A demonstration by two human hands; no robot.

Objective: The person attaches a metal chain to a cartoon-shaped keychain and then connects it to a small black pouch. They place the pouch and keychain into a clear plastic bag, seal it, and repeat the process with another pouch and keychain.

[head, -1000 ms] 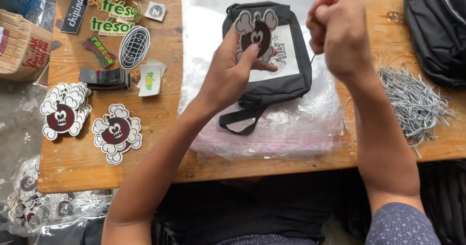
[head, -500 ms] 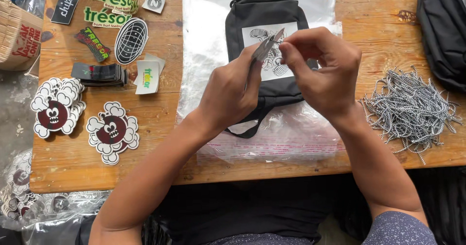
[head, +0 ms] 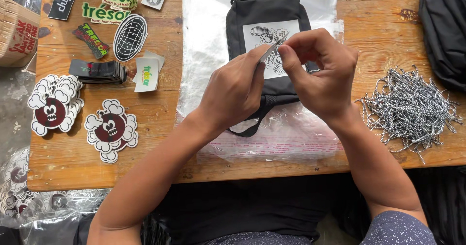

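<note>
Both hands had a pinch grip on the same thing: the left hand (head: 233, 92) and the right hand (head: 323, 75) were closed on a small flat card tag (head: 273, 47), fingertips meeting at its edges, held up edge-on so I couldn't make out its face. That tag sat right above the black pouch bag (head: 264, 12), over the bag's white printed patch (head: 259, 34), not touching it as far as I could tell.

Under the grip the bag lay flat on a clear plastic sleeve (head: 208, 41), with its strap looping out below the left wrist. All of that was on a wooden counter (head: 160, 143).

Off to the right of the grip was a loose heap of black-and-white twisted cords (head: 410, 109), well apart from the hands, and past that another black bag (head: 444, 31) at the counter's edge.

Left of the grip: a small white tag with green print (head: 146, 74), a stack of dark labels (head: 97, 70), an oval black-and-white sticker (head: 129, 37), and further out two piles of cloud-shaped cartoon tags (head: 110, 129) (head: 52, 104). Green lettered stickers (head: 104, 9) were up at the far corner, next to a cardboard box (head: 17, 31).
</note>
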